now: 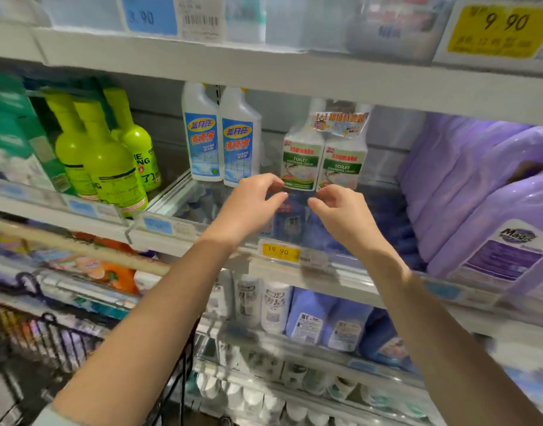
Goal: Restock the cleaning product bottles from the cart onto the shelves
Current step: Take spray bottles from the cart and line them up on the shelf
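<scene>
Fingers [275, 196] of left hand [251, 199] and right hand [341, 210] curl loosely at twin-pack bottles [322, 161], grip unclear.

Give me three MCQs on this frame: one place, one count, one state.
1. Where does the toilet-cleaner twin pack stand relative to the two blue-label white bottles?
A) to their left
B) to their right
C) one level below

2. How many lime-green bottles show?
A) one
B) six
C) three

3. How does the twin pack sit?
A) upright on the shelf
B) lying flat
C) upside down

Key:
1 B: it sits right of the blue-label pair, on the same level.
2 C: three green bottles cluster at the left.
3 A: its caps are up and its base is down; the left hand and right hand are loosely curled in front of it, gripping nothing that shows.
</scene>
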